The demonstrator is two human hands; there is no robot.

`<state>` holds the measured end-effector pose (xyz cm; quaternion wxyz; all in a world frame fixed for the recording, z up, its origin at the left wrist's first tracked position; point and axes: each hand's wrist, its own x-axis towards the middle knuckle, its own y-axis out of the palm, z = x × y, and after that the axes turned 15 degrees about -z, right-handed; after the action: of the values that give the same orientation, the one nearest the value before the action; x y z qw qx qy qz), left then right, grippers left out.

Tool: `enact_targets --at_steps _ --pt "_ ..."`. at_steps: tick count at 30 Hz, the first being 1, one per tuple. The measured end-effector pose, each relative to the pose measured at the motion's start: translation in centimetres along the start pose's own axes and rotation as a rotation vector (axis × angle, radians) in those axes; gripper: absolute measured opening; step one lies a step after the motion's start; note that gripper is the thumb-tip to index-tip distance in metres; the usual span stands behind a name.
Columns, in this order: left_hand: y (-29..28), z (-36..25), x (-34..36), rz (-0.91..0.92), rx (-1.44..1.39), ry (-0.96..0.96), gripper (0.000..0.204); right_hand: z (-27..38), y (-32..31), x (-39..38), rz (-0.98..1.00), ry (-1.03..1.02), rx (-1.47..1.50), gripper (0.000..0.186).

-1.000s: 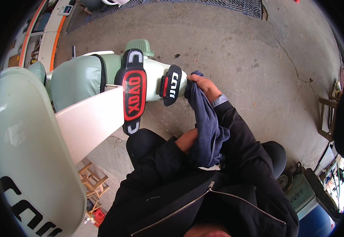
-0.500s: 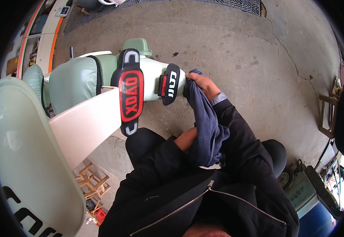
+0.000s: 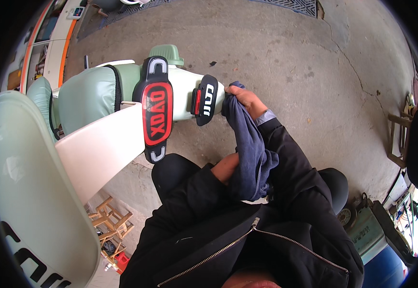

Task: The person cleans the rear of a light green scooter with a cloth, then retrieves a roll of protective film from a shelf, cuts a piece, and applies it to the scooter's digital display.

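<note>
My right hand pinches a dark blue cloth against the rounded end of a cream and mint-green scooter body. The cloth hangs down over my left hand, whose fingers are hidden behind it. Beside the pinched end are a small black bracket with a red reflector and a larger black-and-red rounded plate. A cream arm runs from the plate to a big pale green panel, near a padded mint seat.
Wooden stools and a red container stand at the lower left. A wooden frame is at the right, with a green bin and blue barrel below it. A grooved mat lies at the far side.
The scooter parts and both hands sit slightly higher and further left in the view. My right hand keeps its pinch on the cloth, and my left stays behind it.
</note>
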<state>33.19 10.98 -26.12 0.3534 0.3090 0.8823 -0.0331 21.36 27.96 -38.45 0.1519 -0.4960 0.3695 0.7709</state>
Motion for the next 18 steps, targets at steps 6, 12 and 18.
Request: enact_targets --at_steps 6,12,18 --pt "0.3 -0.8 -0.3 0.004 0.044 0.035 0.043 0.2 0.2 0.3 -0.034 0.001 0.014 0.026" --pt "0.8 -1.8 -0.4 -0.018 -0.364 -0.349 0.046 0.9 1.6 1.0 -0.271 -0.968 -0.369 0.024" --pt "-0.1 0.1 -0.2 0.041 -0.396 -0.338 0.042 -2.1 2.3 -0.6 -0.379 -1.265 -0.769 0.034"
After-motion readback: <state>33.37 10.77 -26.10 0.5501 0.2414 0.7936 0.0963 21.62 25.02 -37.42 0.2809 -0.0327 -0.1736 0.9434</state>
